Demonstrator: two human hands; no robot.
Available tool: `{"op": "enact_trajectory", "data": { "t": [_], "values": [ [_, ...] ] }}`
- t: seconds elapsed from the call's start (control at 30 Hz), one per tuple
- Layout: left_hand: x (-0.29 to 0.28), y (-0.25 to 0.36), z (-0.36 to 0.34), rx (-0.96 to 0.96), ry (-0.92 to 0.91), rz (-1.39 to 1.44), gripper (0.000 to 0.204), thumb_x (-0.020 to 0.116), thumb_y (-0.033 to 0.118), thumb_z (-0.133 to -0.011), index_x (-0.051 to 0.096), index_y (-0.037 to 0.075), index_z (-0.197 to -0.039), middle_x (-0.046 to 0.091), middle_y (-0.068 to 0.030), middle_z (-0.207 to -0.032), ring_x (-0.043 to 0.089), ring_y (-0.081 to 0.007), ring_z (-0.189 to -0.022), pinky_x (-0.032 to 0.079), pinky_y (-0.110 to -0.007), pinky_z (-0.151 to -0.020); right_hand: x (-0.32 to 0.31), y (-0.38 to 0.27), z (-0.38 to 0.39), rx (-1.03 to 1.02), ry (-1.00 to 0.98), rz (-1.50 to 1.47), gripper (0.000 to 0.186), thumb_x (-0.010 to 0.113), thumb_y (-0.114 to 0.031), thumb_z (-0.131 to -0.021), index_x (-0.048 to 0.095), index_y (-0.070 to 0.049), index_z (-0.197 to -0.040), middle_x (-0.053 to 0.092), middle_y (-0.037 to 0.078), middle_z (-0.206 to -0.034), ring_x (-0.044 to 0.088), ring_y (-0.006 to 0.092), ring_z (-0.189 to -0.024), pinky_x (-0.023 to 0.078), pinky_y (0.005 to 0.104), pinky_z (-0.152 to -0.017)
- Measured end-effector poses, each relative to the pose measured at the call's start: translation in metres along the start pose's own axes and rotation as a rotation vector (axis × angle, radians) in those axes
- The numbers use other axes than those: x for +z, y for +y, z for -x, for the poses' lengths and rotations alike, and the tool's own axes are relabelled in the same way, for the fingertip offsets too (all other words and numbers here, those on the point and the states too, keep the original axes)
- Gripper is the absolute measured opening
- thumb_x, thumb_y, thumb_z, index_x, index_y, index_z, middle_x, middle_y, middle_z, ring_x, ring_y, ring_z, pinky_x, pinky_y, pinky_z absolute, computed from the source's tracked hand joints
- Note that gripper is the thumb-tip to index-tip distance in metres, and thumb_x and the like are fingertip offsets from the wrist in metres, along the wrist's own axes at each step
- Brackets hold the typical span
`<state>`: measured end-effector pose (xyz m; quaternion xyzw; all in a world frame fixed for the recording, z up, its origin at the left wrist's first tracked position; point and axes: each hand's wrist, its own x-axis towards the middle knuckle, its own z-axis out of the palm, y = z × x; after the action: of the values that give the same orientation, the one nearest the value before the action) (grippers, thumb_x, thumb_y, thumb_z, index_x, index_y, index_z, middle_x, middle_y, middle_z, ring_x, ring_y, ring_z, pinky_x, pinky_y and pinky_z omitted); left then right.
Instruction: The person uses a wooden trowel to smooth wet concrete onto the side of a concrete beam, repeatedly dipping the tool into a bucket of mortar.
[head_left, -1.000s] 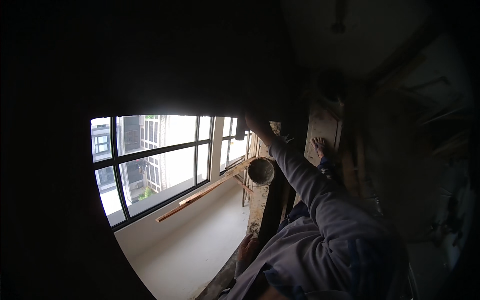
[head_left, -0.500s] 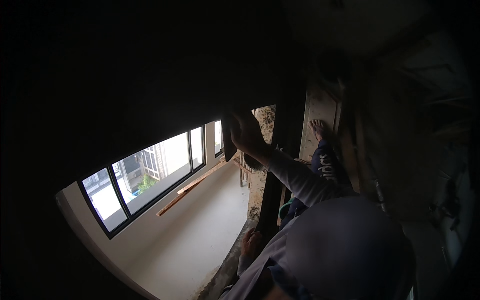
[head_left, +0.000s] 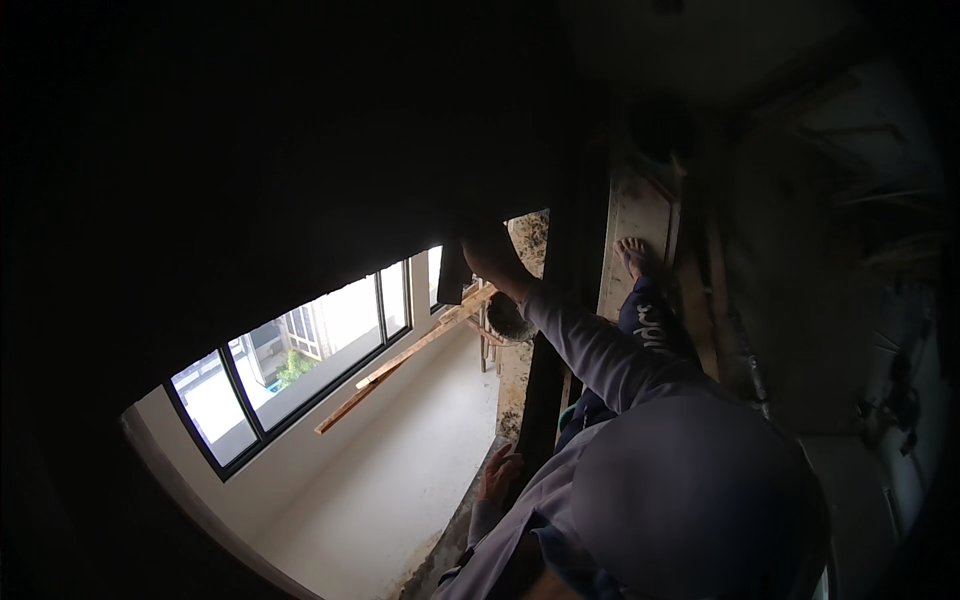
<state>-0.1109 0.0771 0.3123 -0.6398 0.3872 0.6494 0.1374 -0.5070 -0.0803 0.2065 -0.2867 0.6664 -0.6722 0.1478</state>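
Note:
My right hand (head_left: 492, 258) is raised at the lower edge of a very dark surface (head_left: 400, 200), its arm stretched to the upper left. It grips a dark, flat-bladed tool that looks like a trowel (head_left: 453, 277); shadow hides its handle and part of the fingers. Lower down, my left hand (head_left: 497, 474) is beside a rough concrete ledge (head_left: 455, 530), fingers somewhat apart and nothing seen in them. Just below the right wrist shows a round, rough grey container (head_left: 510, 316), partly covered by the sleeve.
A bare foot (head_left: 632, 258) stands on a pale board (head_left: 640, 205). Wooden strips (head_left: 400, 360) slant beneath a dark-framed window (head_left: 290, 350). A pale surface (head_left: 390, 460) spreads below them, beside a speckled strip (head_left: 513, 385). Cables or fittings (head_left: 890, 400) hang dimly at the right.
My right hand has shifted slightly up and left, and the blade sits higher. More of the round container shows. My left hand has risen a little, its fingers more spread.

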Motion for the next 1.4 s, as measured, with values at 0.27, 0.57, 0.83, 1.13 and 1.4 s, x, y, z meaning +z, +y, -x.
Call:
{"op": "enact_trajectory", "data": {
  "t": [0.27,0.57,0.83,1.13,1.4],
  "values": [
    [-0.006,0.011,0.005,-0.035,-0.016,-0.004,0.054,0.057,0.023,-0.082,0.037,0.004,-0.129,0.058,-0.0097,-0.107,0.056,-0.0180,-0.096,0.046,-0.031,-0.080,-0.063,-0.206,-0.038,-0.093,-0.143,-0.413,0.038,0.054,-0.015,-0.084,0.042,-0.004,-0.119,0.049,0.017,-0.109,0.055,0.0290,-0.094,0.047,0.0389,-0.081],
    [-0.004,-0.009,0.013,0.093,0.022,-0.017,0.050,0.052,0.018,-0.084,0.036,0.002,-0.129,0.058,-0.0123,-0.108,0.056,-0.0185,-0.097,0.046,-0.030,-0.081,-0.007,-0.005,-0.014,0.221,-0.029,-0.068,0.025,0.040,-0.017,-0.090,0.053,0.003,-0.098,0.058,0.019,-0.095,0.054,0.0318,-0.094,0.043,0.0370,-0.082],
    [-0.028,-0.054,0.004,-0.056,-0.080,0.019,0.053,0.053,0.018,-0.085,0.033,-0.001,-0.129,0.059,-0.0118,-0.106,0.057,-0.0172,-0.096,0.046,-0.028,-0.082,-0.041,-0.254,-0.023,-0.368,-0.022,-0.554,0.030,0.056,-0.012,-0.081,0.050,-0.004,-0.110,0.050,0.024,-0.103,0.055,0.0406,-0.091,0.049,0.0410,-0.072],
    [-0.011,-0.001,0.011,0.186,0.021,-0.029,0.051,0.053,0.019,-0.084,0.036,0.002,-0.129,0.057,-0.0147,-0.108,0.058,-0.0222,-0.096,0.046,-0.034,-0.083,-0.020,-0.005,-0.018,0.437,-0.084,-0.777,0.028,0.043,-0.024,-0.091,0.053,-0.004,-0.076,0.050,0.001,-0.054,0.049,0.0086,-0.044,0.037,0.0216,-0.037],
    [-0.014,-0.051,0.014,0.035,-0.106,0.026,0.052,0.054,0.018,-0.084,0.035,0.002,-0.130,0.060,-0.0095,-0.103,0.057,-0.0151,-0.093,0.045,-0.029,-0.082,-0.015,-0.233,-0.027,-0.379,0.009,-0.416,0.027,0.057,-0.008,-0.080,0.051,-0.002,-0.105,0.056,0.013,-0.093,0.055,0.0260,-0.095,0.045,0.0379,-0.081]
  ]
}}
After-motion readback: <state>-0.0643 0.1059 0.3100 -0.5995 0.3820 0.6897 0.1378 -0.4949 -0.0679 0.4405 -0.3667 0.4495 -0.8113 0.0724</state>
